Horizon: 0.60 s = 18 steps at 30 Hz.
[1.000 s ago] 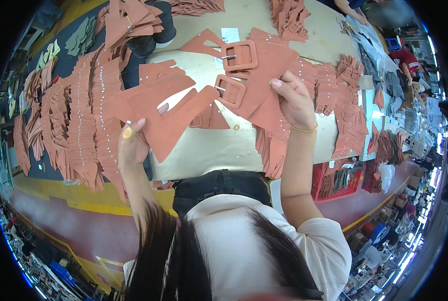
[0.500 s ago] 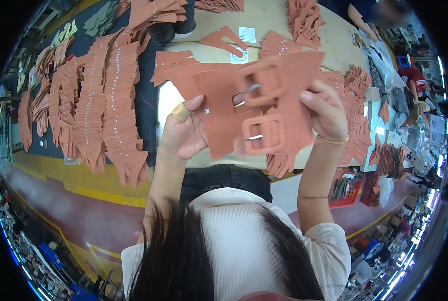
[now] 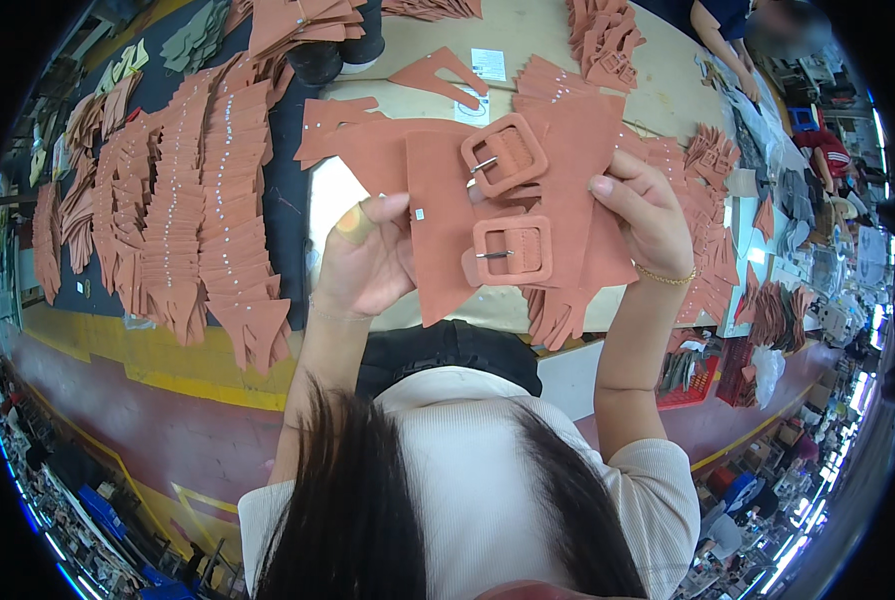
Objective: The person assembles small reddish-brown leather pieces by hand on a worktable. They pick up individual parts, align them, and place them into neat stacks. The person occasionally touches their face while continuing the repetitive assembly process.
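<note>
Between my hands, above the table, are overlapping terracotta leather-like cut pieces. My left hand (image 3: 362, 255), a yellowish band round its thumb, pinches the left piece (image 3: 437, 265), which carries a small white sticker. Its fingers are partly hidden behind. At the other side my right hand (image 3: 649, 215) grips the strapped piece (image 3: 574, 190), thumb in front, fingers behind. Two square covered buckles, an upper one (image 3: 505, 155) tilted and a lower one (image 3: 512, 250) nearly level, show metal pins in the middle. Where the pieces overlap, I cannot tell whether they are joined.
Long rows of overlapping terracotta pieces (image 3: 237, 190) cover the left of the table. A forked piece (image 3: 437, 75) and a white paper slip (image 3: 488, 64) lie ahead. More buckled pieces (image 3: 607, 45) are piled at the far side. A co-worker's arm (image 3: 724, 45) reaches in at far right.
The strapped piece has swung leftward in my right hand, and its upper buckle now tilts. The lower buckle has risen slightly. Both buckles, blurred before, are sharp now.
</note>
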Motion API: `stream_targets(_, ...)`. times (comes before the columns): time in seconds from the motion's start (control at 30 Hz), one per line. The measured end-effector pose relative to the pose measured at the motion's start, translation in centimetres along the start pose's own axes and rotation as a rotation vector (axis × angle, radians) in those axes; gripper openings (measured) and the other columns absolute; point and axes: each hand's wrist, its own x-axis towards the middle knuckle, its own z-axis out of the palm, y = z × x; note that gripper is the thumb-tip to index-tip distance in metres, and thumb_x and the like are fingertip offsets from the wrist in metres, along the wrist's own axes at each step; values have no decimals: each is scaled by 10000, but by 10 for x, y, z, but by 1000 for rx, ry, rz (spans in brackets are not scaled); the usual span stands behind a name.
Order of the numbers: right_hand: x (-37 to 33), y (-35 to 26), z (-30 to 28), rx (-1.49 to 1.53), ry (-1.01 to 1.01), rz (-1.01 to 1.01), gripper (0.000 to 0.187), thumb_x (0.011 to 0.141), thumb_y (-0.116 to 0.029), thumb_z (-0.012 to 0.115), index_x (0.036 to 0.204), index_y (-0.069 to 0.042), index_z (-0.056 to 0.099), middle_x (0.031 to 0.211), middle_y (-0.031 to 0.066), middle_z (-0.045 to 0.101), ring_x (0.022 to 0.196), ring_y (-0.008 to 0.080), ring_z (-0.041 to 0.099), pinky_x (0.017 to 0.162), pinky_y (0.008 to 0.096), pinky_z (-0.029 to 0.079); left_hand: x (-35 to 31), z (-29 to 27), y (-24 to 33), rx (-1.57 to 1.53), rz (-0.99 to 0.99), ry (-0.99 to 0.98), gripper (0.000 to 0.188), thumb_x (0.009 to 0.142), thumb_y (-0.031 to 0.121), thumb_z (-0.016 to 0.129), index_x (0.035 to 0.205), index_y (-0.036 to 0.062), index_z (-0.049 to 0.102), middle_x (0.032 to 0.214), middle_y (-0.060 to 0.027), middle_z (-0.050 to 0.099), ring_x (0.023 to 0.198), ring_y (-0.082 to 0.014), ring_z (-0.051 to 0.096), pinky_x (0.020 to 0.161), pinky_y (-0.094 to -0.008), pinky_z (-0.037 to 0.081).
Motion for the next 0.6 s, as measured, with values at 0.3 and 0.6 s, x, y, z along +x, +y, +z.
stream_targets(0.3, -9, 7, -7, -215, -57, 50, 202, 910, -135, 584, 1039, 20, 601, 773, -63, 533, 709, 10, 412, 637, 189, 346, -4, 2, -10, 408, 120, 231, 646, 766, -98, 598, 1355, 12, 356, 1284, -141, 523, 1201, -260, 529, 1001, -427, 456)
stream_targets(0.6, -24, 9, -4, -264, 28, 48, 143, 904, -156, 595, 862, -24, 559, 651, -82, 437, 612, 10, 354, 533, 188, 296, -11, -2, -10, 425, 135, 234, 635, 780, -93, 577, 1367, 4, 354, 1318, -161, 496, 1214, -279, 521, 1005, -424, 464)
